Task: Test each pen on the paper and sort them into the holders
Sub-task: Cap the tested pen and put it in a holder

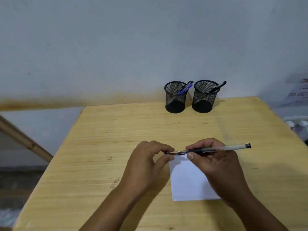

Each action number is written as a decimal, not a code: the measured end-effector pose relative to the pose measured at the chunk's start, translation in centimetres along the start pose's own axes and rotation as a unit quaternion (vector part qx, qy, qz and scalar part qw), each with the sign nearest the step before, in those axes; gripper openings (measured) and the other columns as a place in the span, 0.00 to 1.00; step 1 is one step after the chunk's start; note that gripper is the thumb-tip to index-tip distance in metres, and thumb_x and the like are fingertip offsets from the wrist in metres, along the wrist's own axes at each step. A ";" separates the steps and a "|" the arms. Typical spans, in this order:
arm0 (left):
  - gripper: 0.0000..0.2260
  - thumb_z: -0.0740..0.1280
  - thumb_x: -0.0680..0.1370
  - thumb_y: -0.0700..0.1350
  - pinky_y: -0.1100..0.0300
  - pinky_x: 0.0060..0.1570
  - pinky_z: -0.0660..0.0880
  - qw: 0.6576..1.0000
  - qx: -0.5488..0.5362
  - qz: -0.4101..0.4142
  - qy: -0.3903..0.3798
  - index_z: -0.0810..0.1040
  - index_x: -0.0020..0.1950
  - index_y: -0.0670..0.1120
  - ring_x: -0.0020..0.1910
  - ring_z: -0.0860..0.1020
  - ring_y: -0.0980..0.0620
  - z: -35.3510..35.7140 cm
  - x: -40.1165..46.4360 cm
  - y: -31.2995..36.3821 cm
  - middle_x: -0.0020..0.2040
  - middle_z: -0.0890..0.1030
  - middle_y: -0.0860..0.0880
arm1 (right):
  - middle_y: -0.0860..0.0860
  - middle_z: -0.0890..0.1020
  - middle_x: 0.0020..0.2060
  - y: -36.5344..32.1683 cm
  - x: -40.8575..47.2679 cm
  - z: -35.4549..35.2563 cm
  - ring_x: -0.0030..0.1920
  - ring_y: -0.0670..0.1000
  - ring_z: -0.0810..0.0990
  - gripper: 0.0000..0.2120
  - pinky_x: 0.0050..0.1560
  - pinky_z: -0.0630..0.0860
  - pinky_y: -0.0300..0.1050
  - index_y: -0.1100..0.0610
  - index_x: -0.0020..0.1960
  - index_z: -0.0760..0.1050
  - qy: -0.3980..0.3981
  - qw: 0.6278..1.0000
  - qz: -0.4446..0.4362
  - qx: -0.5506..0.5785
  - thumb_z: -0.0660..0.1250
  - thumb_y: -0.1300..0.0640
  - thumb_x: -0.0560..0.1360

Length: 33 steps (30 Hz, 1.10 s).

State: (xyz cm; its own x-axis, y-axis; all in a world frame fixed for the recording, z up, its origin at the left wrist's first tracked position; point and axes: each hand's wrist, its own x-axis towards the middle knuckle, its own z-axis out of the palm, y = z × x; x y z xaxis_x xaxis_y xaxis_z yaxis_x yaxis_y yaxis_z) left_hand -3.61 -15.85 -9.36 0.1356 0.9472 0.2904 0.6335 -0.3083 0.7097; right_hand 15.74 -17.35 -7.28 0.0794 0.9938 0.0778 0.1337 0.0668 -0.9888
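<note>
My right hand (216, 162) grips a clear-barrelled black pen (221, 148) lying level, tip to the left, above the top edge of a white sheet of paper (188, 182). My left hand (148, 162) pinches the pen's clear cap (173, 153) right at the tip; cap and tip touch or nearly touch. At the back of the wooden table (116, 134) stand two black mesh holders. The left holder (175, 97) has blue pens (185, 88) leaning in it. The right holder (205, 96) has one black pen (218, 86).
A grey wall rises directly behind the holders. The table's left edge drops to the floor, where a wooden bar (25, 140) slants. Blurred white items and a printed sheet (298, 95) lie off the right edge.
</note>
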 end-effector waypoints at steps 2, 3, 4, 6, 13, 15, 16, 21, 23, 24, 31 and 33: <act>0.04 0.73 0.75 0.49 0.66 0.51 0.68 1.000 -0.003 0.010 -0.003 0.84 0.48 0.58 0.51 0.75 0.60 0.2 -0.1 0.6 0.47 0.82 0.65 | 0.47 0.87 0.38 0.1 -0.1 -0.1 0.41 0.45 0.86 0.09 0.43 0.81 0.37 0.56 0.43 0.81 -0.005 1.000 0.000 -0.015 0.76 0.67 0.68; 0.04 0.73 0.75 0.49 0.67 0.51 0.68 1.000 -0.004 0.014 -0.004 0.84 0.48 0.58 0.51 0.75 0.60 0.3 -0.1 0.9 0.47 0.82 0.65 | 0.47 0.87 0.38 0.1 -0.2 -0.2 0.41 0.45 0.86 0.09 0.44 0.82 0.38 0.55 0.43 0.81 -0.006 1.000 0.002 -0.021 0.76 0.67 0.68; 0.04 0.73 0.75 0.49 0.67 0.51 0.68 1.000 -0.006 0.018 -0.005 0.84 0.48 0.58 0.51 0.75 0.60 0.5 0.0 1.2 0.47 0.82 0.65 | 0.47 0.87 0.38 0.1 -0.3 -0.3 0.40 0.45 0.86 0.09 0.43 0.82 0.37 0.54 0.43 0.82 -0.007 1.000 0.003 -0.022 0.76 0.66 0.68; 0.05 0.73 0.75 0.49 0.67 0.51 0.68 1.000 -0.011 0.023 -0.009 0.84 0.48 0.59 0.52 0.75 0.59 0.7 0.0 1.5 0.47 0.82 0.65 | 0.46 0.87 0.38 0.1 -0.4 -0.5 0.40 0.44 0.86 0.08 0.42 0.80 0.35 0.54 0.42 0.83 -0.008 1.000 0.003 -0.021 0.77 0.65 0.68; 0.05 0.69 0.77 0.50 0.66 0.50 0.70 0.998 -0.021 0.058 0.001 0.83 0.51 0.58 0.51 0.77 0.57 2.2 0.6 2.8 0.48 0.82 0.64 | 0.41 0.86 0.35 0.4 -0.5 -1.7 0.37 0.39 0.84 0.08 0.37 0.74 0.26 0.53 0.40 0.84 0.035 0.999 -0.011 0.003 0.78 0.65 0.66; 0.06 0.68 0.77 0.50 0.66 0.50 0.70 0.998 -0.026 0.065 0.003 0.83 0.51 0.58 0.51 0.77 0.57 2.7 0.8 3.3 0.48 0.82 0.64 | 0.41 0.86 0.36 0.7 -0.5 -2.0 0.38 0.39 0.84 0.08 0.38 0.75 0.27 0.53 0.40 0.83 0.040 0.999 -0.020 0.004 0.77 0.64 0.67; 0.06 0.67 0.77 0.51 0.66 0.50 0.70 0.997 -0.029 0.067 0.001 0.82 0.51 0.58 0.51 0.77 0.57 3.0 0.9 3.5 0.48 0.82 0.63 | 0.42 0.86 0.36 0.8 -0.5 -2.1 0.39 0.40 0.84 0.08 0.39 0.76 0.29 0.52 0.40 0.83 0.042 0.999 -0.019 0.007 0.77 0.64 0.67; 0.05 0.70 0.77 0.49 0.68 0.48 0.69 0.997 -0.018 0.062 -0.031 0.84 0.50 0.58 0.49 0.75 0.59 4.1 2.4 4.5 0.45 0.83 0.63 | 0.54 0.86 0.38 1.4 0.6 -3.3 0.42 0.52 0.85 0.04 0.46 0.81 0.43 0.57 0.44 0.82 0.025 0.995 0.030 0.090 0.74 0.62 0.71; 0.05 0.71 0.76 0.50 0.69 0.47 0.70 0.998 -0.043 0.032 -0.045 0.84 0.48 0.61 0.49 0.75 0.60 4.7 3.1 5.3 0.44 0.83 0.65 | 0.56 0.87 0.40 1.5 1.2 -3.8 0.45 0.55 0.86 0.05 0.49 0.81 0.47 0.57 0.47 0.81 0.039 0.989 0.042 0.138 0.73 0.61 0.72; 0.07 0.72 0.76 0.50 0.69 0.47 0.70 0.997 -0.065 0.017 -0.047 0.84 0.47 0.64 0.50 0.76 0.61 5.1 3.5 5.8 0.45 0.83 0.67 | 0.56 0.87 0.41 1.4 1.6 -4.1 0.45 0.55 0.86 0.06 0.49 0.80 0.48 0.57 0.48 0.81 0.060 0.984 0.047 0.158 0.73 0.61 0.71; 0.10 0.72 0.76 0.51 0.63 0.55 0.75 0.980 -0.191 -0.050 -0.034 0.84 0.56 0.54 0.51 0.80 0.61 8.1 7.3 7.2 0.48 0.85 0.60 | 0.57 0.86 0.39 -0.3 5.9 -6.7 0.39 0.53 0.85 0.06 0.41 0.81 0.44 0.59 0.48 0.78 0.168 0.964 0.046 0.204 0.73 0.64 0.73; 0.13 0.72 0.76 0.51 0.58 0.58 0.76 0.972 -0.213 -0.101 -0.022 0.82 0.59 0.50 0.52 0.81 0.59 9.4 9.3 6.2 0.49 0.85 0.56 | 0.56 0.85 0.37 -0.8 7.8 -8.3 0.36 0.51 0.84 0.05 0.38 0.80 0.43 0.56 0.48 0.80 0.183 0.974 0.034 0.131 0.73 0.61 0.73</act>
State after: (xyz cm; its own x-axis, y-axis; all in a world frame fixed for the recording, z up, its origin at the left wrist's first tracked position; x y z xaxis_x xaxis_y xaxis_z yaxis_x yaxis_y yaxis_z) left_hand 8.69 -8.09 -8.29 0.0803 0.9921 0.0959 0.2791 -0.1147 0.9534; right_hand 24.42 -10.37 -4.79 0.4327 0.9015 0.0035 -0.1378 0.0700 -0.9880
